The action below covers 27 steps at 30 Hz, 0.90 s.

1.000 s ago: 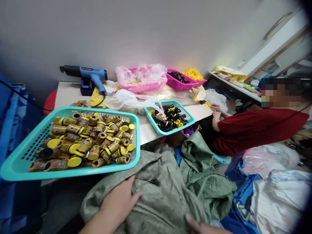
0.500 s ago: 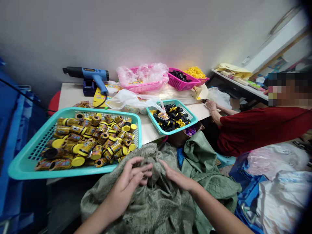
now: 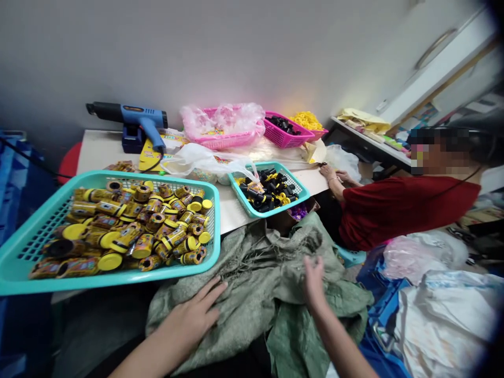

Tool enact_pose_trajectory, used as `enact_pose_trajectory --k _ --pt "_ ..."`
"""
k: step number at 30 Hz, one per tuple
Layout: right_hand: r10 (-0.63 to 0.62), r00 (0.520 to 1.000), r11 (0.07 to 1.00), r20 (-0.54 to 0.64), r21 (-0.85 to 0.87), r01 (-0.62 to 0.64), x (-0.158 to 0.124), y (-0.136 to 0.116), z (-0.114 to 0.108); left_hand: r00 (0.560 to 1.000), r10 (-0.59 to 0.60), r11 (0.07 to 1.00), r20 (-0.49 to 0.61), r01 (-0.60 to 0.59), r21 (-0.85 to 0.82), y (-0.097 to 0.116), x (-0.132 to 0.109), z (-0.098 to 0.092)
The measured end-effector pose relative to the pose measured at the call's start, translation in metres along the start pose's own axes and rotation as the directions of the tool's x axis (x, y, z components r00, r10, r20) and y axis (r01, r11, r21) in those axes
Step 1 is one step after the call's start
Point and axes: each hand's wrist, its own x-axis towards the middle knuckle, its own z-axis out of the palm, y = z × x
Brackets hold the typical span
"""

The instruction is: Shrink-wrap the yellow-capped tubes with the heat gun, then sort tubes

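Woven sack, grey-green: lies rumpled in front of the worktop, nearest the wearer, its upper edge just beside the large turquoise basket. Loose threads show along its upper part. Smooth darker green sheeting shows below it; whether the two are one piece cannot be determined.

Left hand: palm down on the left side of the sack, grip spread, fingers extended, thumb apart.

Right hand: over the right side of the sack, fingers pointing away from the wearer. Whether its grip pinches the fabric cannot be told.

Large turquoise basket: holds many small bottles with printed wraps and yellow caps, lying in all directions. Smaller turquoise basket: to its right, filled with black and yellow parts. A white plastic bag lies between them, towards the wall side.

Rear of worktop, left to right: blue and black heat gun, pink basket lined with clear plastic, magenta basket of black pieces, and yellow pieces.

Co-worker in red shirt: at right, both hands at the worktop's far end.
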Motion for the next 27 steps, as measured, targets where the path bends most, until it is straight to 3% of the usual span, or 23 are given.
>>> enact_pose_trajectory --k 2,3,5,7,9,10,11,12,16,17,19,21,23,24,27 --pt "-0.01 0.959 0.988 0.283 -0.145 0.054 -0.034 0.018 0.028 0.994 0.03 0.999 -0.104 -0.034 -0.031 0.004 0.009 -0.013" --pt "0.053 0.866 0.963 0.497 -0.254 0.088 -0.048 0.023 0.036 0.99 0.015 0.997 -0.138 -0.026 -0.078 0.007 0.011 -0.022" --pt "0.237 0.621 0.904 0.747 -0.403 0.14 -0.064 0.023 0.038 0.992 -0.052 0.978 -0.116 0.027 -0.207 0.014 0.01 -0.041" --pt "0.418 0.35 0.855 0.839 -0.493 0.161 -0.067 0.012 0.024 0.988 -0.148 0.947 0.053 0.157 -0.28 0.02 0.006 -0.055" --pt "0.514 0.127 0.835 0.848 -0.529 0.151 -0.062 -0.004 0.007 0.916 -0.275 0.921 0.291 0.338 -0.192 0.025 0.002 -0.061" --pt "0.527 0.065 0.836 0.847 -0.531 0.14 -0.059 -0.013 0.001 0.86 -0.353 0.905 0.367 0.413 -0.098 0.026 0.0 -0.059" --pt "0.517 0.052 0.845 0.854 -0.52 0.128 -0.057 -0.02 -0.001 0.815 -0.424 0.887 0.396 0.462 0.0 0.027 -0.002 -0.056" --pt "0.486 0.096 0.861 0.869 -0.495 0.118 -0.054 -0.027 0.001 0.8 -0.469 0.875 0.375 0.478 0.074 0.026 -0.005 -0.05" --pt "0.215 0.5 0.93 0.839 -0.332 0.158 -0.045 -0.049 0.04 0.932 -0.349 0.935 0.102 0.34 0.099 0.012 -0.028 -0.023" --pt "0.15 0.567 0.942 0.81 -0.292 0.167 -0.042 -0.057 0.055 0.942 -0.332 0.942 0.054 0.328 0.071 0.007 -0.036 -0.017" --pt "0.068 0.631 0.968 0.773 -0.204 0.145 -0.035 -0.077 0.086 0.918 -0.394 0.919 0.034 0.395 -0.021 -0.004 -0.049 -0.013" --pt "0.044 0.637 0.991 0.77 -0.114 0.069 -0.026 -0.1 0.121 0.851 -0.523 0.845 0.045 0.524 -0.106 -0.013 -0.055 -0.016" --pt "0.09 0.58 0.996 0.809 -0.078 -0.046 -0.018 -0.118 0.156 0.798 -0.602 0.792 0.02 0.6 -0.114 -0.016 -0.052 -0.023" --pt "0.138 0.527 0.989 0.838 -0.092 -0.113 -0.017 -0.123 0.174 0.798 -0.602 0.796 -0.012 0.599 -0.091 -0.015 -0.047 -0.027" --pt "0.274 0.368 0.942 0.889 -0.171 -0.288 -0.02 -0.125 0.215 0.866 -0.495 0.869 -0.073 0.494 -0.031 -0.006 -0.027 -0.033"
